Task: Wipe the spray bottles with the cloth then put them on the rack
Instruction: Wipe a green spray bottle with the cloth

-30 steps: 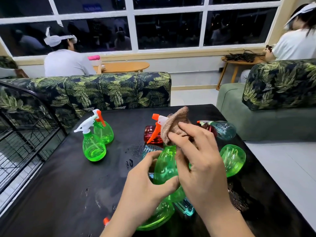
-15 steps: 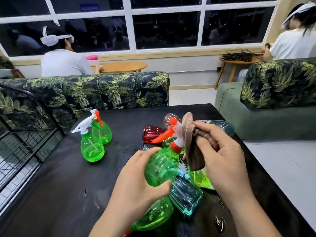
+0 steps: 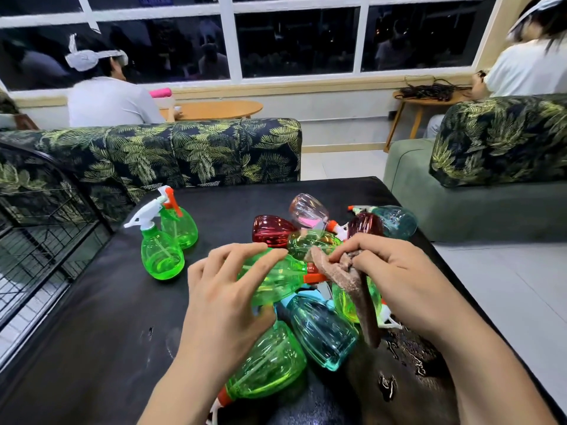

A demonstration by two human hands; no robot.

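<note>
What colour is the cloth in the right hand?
A brown fuzzy cloth; the head view shows it best.

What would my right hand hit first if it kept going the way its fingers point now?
Probably the orange spray head of the green bottle your left hand holds. Your right hand, pinching the brown cloth, points leftward at it, cloth leading. Depth is unclear, so they may already touch.

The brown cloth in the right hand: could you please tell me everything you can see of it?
The cloth is brown and looks fuzzy. The right hand pinches its bunched upper end against the orange nozzle end of a green spray bottle that the left hand holds sideways. The rest hangs in a narrow strip over another green bottle lying beneath.
</note>
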